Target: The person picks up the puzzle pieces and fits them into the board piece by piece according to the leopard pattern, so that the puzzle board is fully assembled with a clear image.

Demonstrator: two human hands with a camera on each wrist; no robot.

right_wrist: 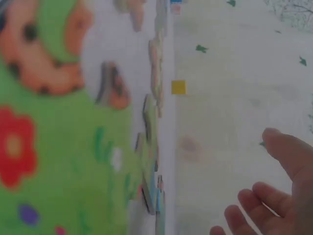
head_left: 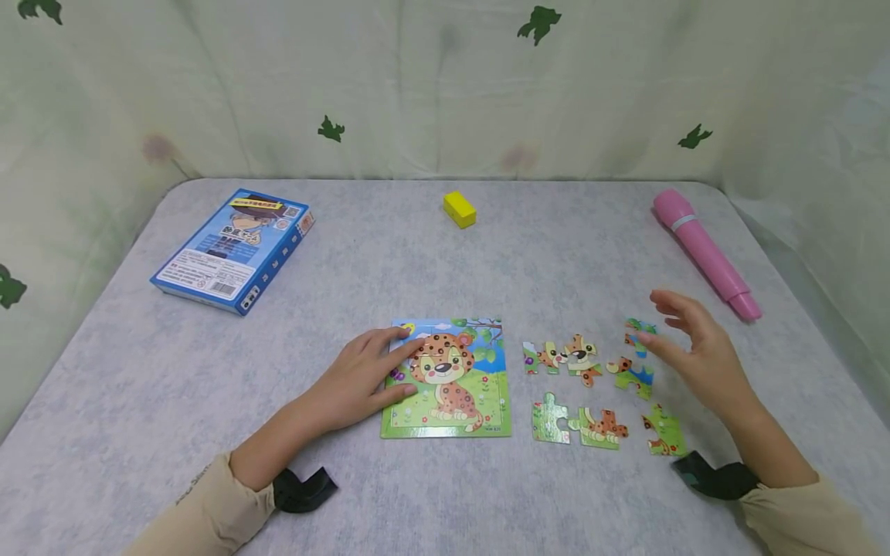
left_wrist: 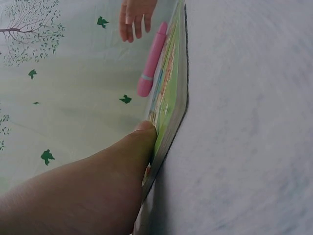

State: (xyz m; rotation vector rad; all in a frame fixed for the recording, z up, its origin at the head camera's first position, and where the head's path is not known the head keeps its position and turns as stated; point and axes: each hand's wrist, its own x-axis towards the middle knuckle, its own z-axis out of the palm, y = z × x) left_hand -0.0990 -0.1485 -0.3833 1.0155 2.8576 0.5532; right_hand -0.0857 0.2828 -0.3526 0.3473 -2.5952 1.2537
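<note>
A square jigsaw puzzle point(head_left: 490, 386) with a leopard cub picture lies flat on the table, looking fully assembled in its tray. My left hand point(head_left: 361, 378) rests on its left side, fingers extended; the thumb point(left_wrist: 144, 134) lies along its edge in the left wrist view. Loose jigsaw pieces lie to the right, among them a leopard-face piece point(head_left: 581, 351), a green corner piece point(head_left: 549, 418) and a tail piece point(head_left: 666, 432). Above the rightmost pieces hovers my right hand point(head_left: 702, 359), thumb and fingers apart, holding nothing. That tail piece point(right_wrist: 63, 142) looms large and blurred in the right wrist view.
A blue box point(head_left: 222, 251) lies at the back left. Near the far edge stands a yellow block point(head_left: 460, 210). A pink microphone-shaped object point(head_left: 705, 251) lies at the back right, beyond my right hand. A pale curtain point(head_left: 431, 93) hangs behind the table.
</note>
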